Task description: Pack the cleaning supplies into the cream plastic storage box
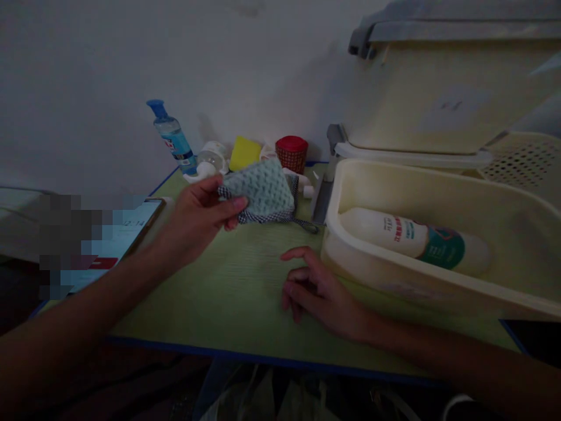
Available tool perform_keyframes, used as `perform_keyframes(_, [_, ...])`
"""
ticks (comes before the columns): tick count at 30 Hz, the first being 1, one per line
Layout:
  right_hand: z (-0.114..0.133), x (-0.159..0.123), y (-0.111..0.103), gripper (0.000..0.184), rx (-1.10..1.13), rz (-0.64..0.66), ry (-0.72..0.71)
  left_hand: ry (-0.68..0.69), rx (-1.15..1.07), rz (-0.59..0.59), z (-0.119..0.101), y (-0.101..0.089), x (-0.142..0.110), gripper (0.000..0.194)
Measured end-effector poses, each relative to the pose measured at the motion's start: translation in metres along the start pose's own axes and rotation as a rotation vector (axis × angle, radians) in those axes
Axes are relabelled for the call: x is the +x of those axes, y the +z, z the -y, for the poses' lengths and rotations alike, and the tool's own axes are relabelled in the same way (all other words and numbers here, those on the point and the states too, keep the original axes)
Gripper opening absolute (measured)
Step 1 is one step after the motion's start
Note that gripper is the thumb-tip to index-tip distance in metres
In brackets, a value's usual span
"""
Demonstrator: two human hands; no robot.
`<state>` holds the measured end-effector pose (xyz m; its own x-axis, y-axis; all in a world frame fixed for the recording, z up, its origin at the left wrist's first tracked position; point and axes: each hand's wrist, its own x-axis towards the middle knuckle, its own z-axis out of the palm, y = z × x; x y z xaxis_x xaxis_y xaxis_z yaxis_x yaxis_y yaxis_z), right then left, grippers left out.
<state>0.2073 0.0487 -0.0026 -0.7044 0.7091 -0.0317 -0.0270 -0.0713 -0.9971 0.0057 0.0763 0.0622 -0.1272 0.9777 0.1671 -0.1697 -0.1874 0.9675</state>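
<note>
Head view: where do we have the pale blue-green, square, textured cloth pad (263, 192)?

Over the green worktop with the blue rim (210, 298), toward its back edge and left of the cream plastic bin (372, 272). Our left hand (198, 213) pinches the pad's left side between thumb and fingers; whether its bottom touches the surface, we cannot tell.

And our right hand (322, 294)?

Nearer the front edge, holding nothing, fingers loosely curled and forefinger reaching out.

How do we expect the pad to handle?

Light and soft, we judge, likely to sag away from a one-sided pinch; the knobbly face should resist slipping, and nothing about it looks fragile.

Where do we take hold?

By the black-and-white checked edging (263, 220), at two corners; the thin loop (309, 227) looks too slight to steer by.
</note>
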Motion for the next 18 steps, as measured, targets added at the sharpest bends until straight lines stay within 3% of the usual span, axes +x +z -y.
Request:
perform_keyframes(4, [0.000, 0.000, -0.001, 0.018, 0.025, 0.059, 0.006, 0.322, 0.202, 0.069, -0.036, 0.028, 0.016, 0.018])
perform_keyframes(8, [-0.002, -0.001, -0.001, 0.017, 0.024, 0.112, 0.005, 0.429, 0.332, 0.231, -0.048, 0.064, 0.021, 0.017])
perform_keyframes(11, [-0.004, -0.002, -0.001, 0.020, -0.014, 0.115, -0.008, 0.328, 0.367, 0.350, -0.047, 0.088, 0.024, 0.020])
perform_keyframes(15, [-0.009, 0.000, -0.002, 0.026, -0.062, 0.096, -0.060, -0.008, 0.442, 0.429, -0.046, 0.114, 0.035, 0.010])
perform_keyframes(18, [-0.011, 0.001, -0.002, 0.028, -0.113, 0.090, -0.068, -0.048, 0.413, 0.501, -0.046, 0.127, 0.045, 0.010])
